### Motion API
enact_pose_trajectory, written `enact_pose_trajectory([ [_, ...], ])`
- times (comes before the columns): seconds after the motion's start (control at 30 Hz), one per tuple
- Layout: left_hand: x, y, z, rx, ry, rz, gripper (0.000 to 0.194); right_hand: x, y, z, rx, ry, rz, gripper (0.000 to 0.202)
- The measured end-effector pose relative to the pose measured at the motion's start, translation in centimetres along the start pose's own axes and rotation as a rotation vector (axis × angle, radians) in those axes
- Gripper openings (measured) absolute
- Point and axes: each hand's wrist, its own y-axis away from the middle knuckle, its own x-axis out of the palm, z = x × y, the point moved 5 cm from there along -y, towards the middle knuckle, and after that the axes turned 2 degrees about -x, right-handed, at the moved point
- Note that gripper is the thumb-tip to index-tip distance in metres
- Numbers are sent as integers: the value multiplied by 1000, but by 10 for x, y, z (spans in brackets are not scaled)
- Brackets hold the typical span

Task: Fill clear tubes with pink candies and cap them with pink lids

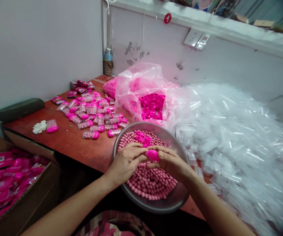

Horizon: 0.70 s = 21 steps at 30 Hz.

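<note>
Over a metal bowl (pixel 183 149) of pink beads (pixel 148 186), my two hands meet around a small container with a bright pink cap (pixel 152 155). My left hand (pixel 126 164) pinches its left end, and the fingers hide most of the body there. At the capped end, my right hand (pixel 171 164) is closed with thumb and fingers around the pink cap. Whether the container has beads inside cannot be seen. Just beyond my fingertips, several loose pink caps (pixel 143 138) lie on the beads.
Filled pink-capped containers (pixel 91 135) lie on the red-brown table (pixel 89 155) at left. Behind the bowl sits a plastic bag (pixel 143 73) of pink caps. Clear empty containers (pixel 230 131) heap up at right. A cardboard box (pixel 30 193) of pink packets stands lower left.
</note>
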Motion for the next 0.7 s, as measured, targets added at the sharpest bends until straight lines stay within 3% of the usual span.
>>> enact_pose_trajectory([
  [0.17, 1, 0, -2, 24, -13, 24, 25, 18, -1, -8, 77, -159, 77, 29],
  [0.33, 0, 0, -6, 45, -28, 44, 25, 24, -7, -18, 25, -273, -3, 24],
  [0.5, 1, 1, -2, -6, -96, 6, 18, 25, -12, -27, 80, -326, -72, 30],
  [0.6, 0, -2, 4, -66, -54, -20, 19, 29, -9, -22, 85, -267, -45, 37],
  [0.7, -18, -17, 11, -154, -34, -138, 25, 17, 5, -4, -84, -38, -127, 42],
])
